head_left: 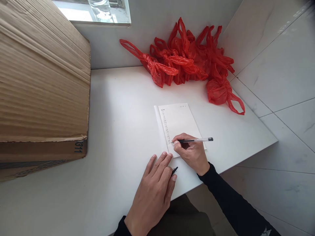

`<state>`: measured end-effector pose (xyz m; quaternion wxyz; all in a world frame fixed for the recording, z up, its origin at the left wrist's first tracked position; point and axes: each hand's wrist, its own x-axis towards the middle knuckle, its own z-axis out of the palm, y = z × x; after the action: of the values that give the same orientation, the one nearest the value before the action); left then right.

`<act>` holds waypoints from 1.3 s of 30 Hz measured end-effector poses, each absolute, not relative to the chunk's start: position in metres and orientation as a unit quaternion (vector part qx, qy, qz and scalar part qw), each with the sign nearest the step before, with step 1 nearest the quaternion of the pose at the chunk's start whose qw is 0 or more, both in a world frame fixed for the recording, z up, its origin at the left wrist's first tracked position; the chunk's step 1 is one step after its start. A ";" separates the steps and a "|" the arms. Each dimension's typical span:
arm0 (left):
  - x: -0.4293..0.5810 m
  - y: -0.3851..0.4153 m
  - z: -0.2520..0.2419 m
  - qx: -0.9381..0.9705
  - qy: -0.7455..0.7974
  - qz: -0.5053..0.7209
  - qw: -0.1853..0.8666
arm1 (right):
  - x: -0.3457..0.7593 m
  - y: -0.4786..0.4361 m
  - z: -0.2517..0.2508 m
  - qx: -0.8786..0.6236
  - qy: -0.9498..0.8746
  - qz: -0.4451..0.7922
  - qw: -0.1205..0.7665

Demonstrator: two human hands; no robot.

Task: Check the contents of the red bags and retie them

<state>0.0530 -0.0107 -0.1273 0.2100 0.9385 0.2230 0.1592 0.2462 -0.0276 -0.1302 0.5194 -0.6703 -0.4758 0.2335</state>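
R hand [191,153] is curled tight round a pen [195,140], tip down on the lower left of the paper [178,123], which lies mid-table [118,114] w/ a column of writing down its left side, too small to read. L hand [155,190] lies flat, fingers spread, fingertips at the paper's bottom corner; a small dark thing, maybe the pen cap [174,170], pokes out under its thumb side, mostly hidden. Red bags [187,59] sit at the back by the wall, a cardboard box [41,85] at left, cut off by the frame edge.
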 end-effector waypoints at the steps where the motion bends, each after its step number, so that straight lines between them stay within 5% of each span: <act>1: 0.053 -0.011 -0.127 0.939 0.222 0.159 0.209 | 0.246 -0.028 -0.130 -0.672 -0.474 0.232 0.520; 22: 0.053 -0.009 -0.126 0.926 0.224 0.189 0.237 | 0.245 -0.039 -0.128 -0.640 -0.428 0.250 0.587; 27: 0.048 -0.008 -0.130 0.887 0.249 0.246 0.302 | 0.237 -0.065 -0.119 -0.595 -0.377 0.343 0.621; 39: 0.045 -0.007 -0.129 0.887 0.209 0.239 0.337 | 0.225 -0.072 -0.095 -0.550 -0.406 0.547 0.483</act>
<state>0.0452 -0.0071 -0.1287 0.3366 0.8865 0.2086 0.2393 0.2249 -0.0716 -0.0946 0.4828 -0.5503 -0.4060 0.5470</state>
